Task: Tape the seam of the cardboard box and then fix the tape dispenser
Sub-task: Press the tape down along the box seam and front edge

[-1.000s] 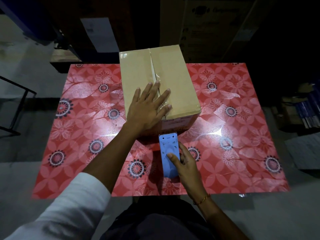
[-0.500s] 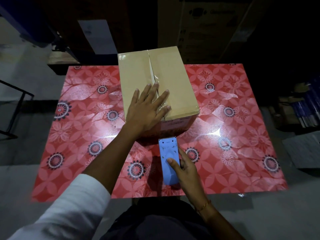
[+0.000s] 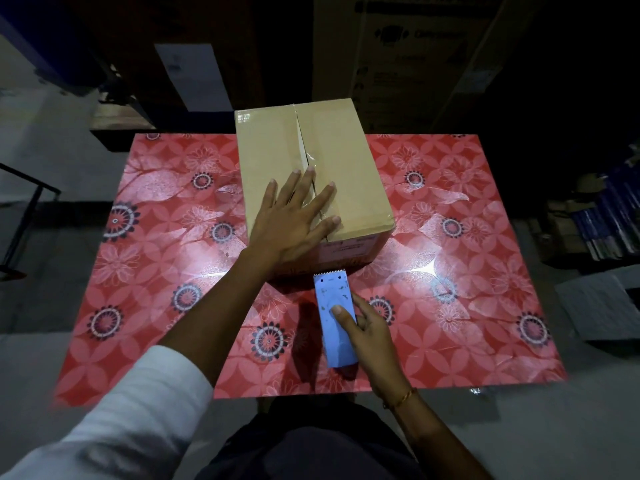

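A brown cardboard box stands on the far middle of the red flowered table. Its top seam runs away from me, with shiny clear tape on its near part. My left hand lies flat on the box top's near left, fingers spread over the seam. My right hand grips a blue tape dispenser just in front of the box. The dispenser's serrated blade points at the box's near face, close to its bottom edge.
Large dark cartons stand behind the table. Stacked books or packs sit low on the right, beside a grey sheet. A black metal frame is at the left. The table's near edge is close to my body.
The dispenser in my right hand has drawn back a little from the box's near face. My left hand stays flat on the box top.
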`<action>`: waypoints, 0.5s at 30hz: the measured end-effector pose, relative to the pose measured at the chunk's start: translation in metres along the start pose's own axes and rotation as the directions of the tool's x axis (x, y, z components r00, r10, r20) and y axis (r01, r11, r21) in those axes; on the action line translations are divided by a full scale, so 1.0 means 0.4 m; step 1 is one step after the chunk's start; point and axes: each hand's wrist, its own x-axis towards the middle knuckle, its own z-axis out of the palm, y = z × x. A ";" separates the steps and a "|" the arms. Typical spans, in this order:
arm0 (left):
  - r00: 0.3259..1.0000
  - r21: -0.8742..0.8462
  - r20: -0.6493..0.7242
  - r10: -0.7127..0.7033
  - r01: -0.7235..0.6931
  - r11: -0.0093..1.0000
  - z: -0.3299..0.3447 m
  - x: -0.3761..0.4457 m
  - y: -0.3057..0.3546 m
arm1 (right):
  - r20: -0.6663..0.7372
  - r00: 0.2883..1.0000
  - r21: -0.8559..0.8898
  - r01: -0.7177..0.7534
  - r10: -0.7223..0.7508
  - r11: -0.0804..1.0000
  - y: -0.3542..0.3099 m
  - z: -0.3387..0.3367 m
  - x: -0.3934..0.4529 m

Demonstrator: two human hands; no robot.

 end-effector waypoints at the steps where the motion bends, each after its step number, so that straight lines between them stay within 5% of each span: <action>1: 1.000 -0.018 0.004 0.029 -0.028 0.999 -0.003 -0.004 -0.003 | -0.001 1.000 -0.024 0.009 -0.009 1.000 -0.002 -0.001 0.006; 6: 0.975 0.171 -0.038 0.218 -0.208 0.963 0.015 -0.042 -0.024 | -0.014 1.000 -0.081 0.023 -0.024 0.996 -0.013 0.004 0.027; 10: 0.974 0.225 -0.020 0.226 -0.215 0.950 0.016 -0.036 -0.027 | -0.083 0.996 -0.140 0.018 -0.030 0.990 -0.049 0.018 0.043; 15: 0.976 0.260 0.026 0.218 -0.217 0.941 0.010 -0.035 -0.028 | -0.108 0.985 -0.081 -0.146 0.137 0.986 -0.027 0.014 0.083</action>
